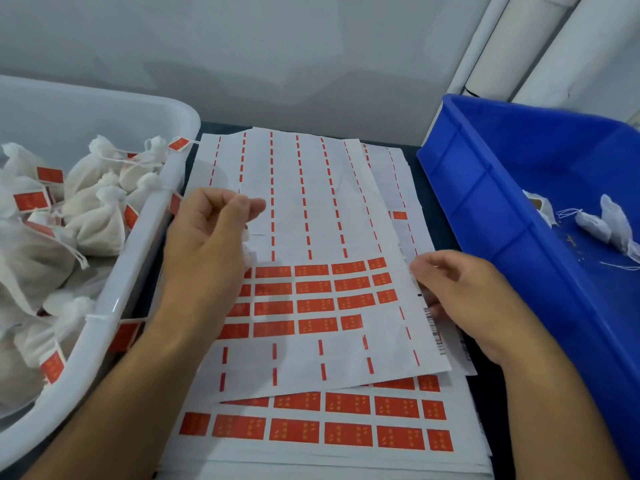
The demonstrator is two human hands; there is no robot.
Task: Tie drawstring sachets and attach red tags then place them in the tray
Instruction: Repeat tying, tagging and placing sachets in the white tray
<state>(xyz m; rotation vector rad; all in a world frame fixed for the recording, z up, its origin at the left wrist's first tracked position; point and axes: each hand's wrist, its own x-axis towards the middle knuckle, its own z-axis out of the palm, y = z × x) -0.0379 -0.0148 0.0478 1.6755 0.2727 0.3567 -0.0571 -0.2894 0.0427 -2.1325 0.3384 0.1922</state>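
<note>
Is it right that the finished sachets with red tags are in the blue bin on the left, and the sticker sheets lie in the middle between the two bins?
Not quite. In the head view the tagged sachets are in the white tray on the left. The blue bin stands on the right and holds only a few untagged sachets. The sticker sheets do lie between them.
</note>
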